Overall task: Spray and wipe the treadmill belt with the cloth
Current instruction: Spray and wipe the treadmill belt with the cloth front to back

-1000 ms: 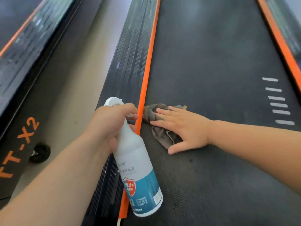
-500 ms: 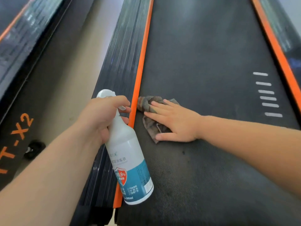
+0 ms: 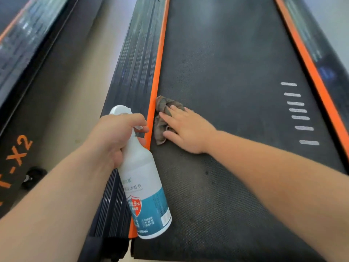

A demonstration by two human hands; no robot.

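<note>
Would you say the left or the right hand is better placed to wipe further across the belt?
Right: the right hand lies flat on the cloth on the belt; the left hand grips the spray bottle.

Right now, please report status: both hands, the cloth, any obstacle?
Left hand gripping spray bottle. Right hand flat on cloth, pressed at belt left edge by orange strip. Nothing blocking.

One head-worn wide-angle view looks forward and steeply down along a treadmill belt, which runs away from the viewer toward the top of the frame. The camera sits close above both forearms, which enter from the bottom corners. Beyond the right hand fingertips lies the belt's left orange strip. No second view exists.
</note>
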